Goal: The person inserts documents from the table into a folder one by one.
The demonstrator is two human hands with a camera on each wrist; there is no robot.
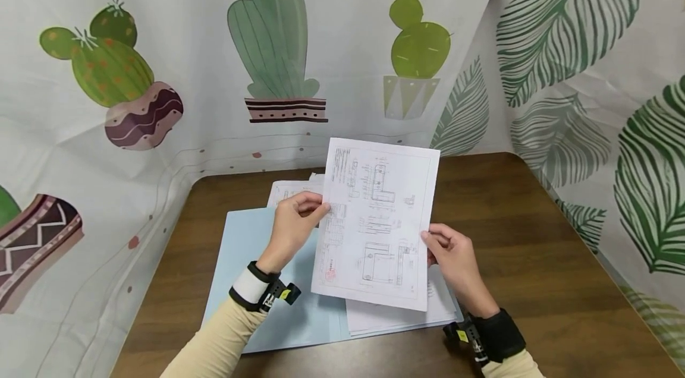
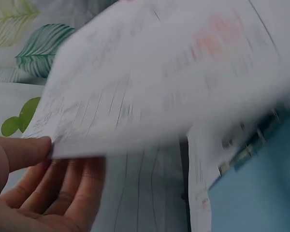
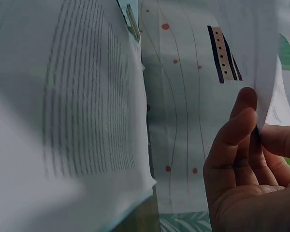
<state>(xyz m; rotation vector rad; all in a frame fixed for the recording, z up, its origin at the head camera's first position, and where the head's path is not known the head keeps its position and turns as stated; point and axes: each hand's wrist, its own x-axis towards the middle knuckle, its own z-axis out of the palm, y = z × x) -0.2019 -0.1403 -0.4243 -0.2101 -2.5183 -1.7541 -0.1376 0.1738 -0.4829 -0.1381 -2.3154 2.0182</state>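
Note:
A white sheet of paper [image 1: 374, 223] printed with technical line drawings and a small red stamp is held up, tilted, above the table. My left hand [image 1: 297, 220] pinches its left edge between thumb and fingers. On the opposite edge, my right hand [image 1: 452, 253] pinches it the same way. The left wrist view shows the left thumb on top of the sheet [image 2: 135, 82], which is blurred there. Below lies an opened light blue folder [image 1: 278, 306], partly hidden by the sheet. Printed pages [image 3: 87, 96] rest on the folder's right side, lines of text showing in the right wrist view.
Another printed paper [image 1: 283, 189] sticks out beyond the folder's far edge. A metal clip [image 2: 237, 157] shows along the folder's inside. The brown wooden table [image 1: 535, 259] reaches back to a white cloth [image 1: 203, 69] printed with cacti and leaves.

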